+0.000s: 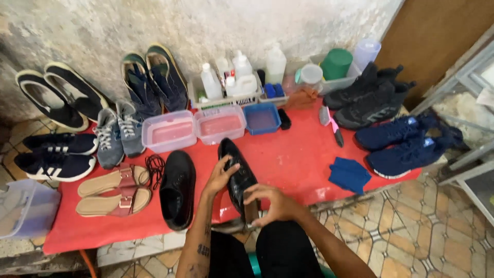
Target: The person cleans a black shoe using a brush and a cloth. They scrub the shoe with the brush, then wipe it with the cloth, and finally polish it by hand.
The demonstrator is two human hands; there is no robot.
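Observation:
A shiny black leather shoe lies tilted on the red table, toe pointing away from me. My left hand grips its left side near the middle. Around the heel end, my right hand is closed, fingers curled over the back of the shoe. The matching black shoe lies flat to the left, apart from both hands. Black laces lie loose beside it.
Two pink tubs and a blue tray stand mid-table, bottles behind. Sandals, grey and black sneakers lie left; black and blue pairs, a folded blue cloth, a brush right.

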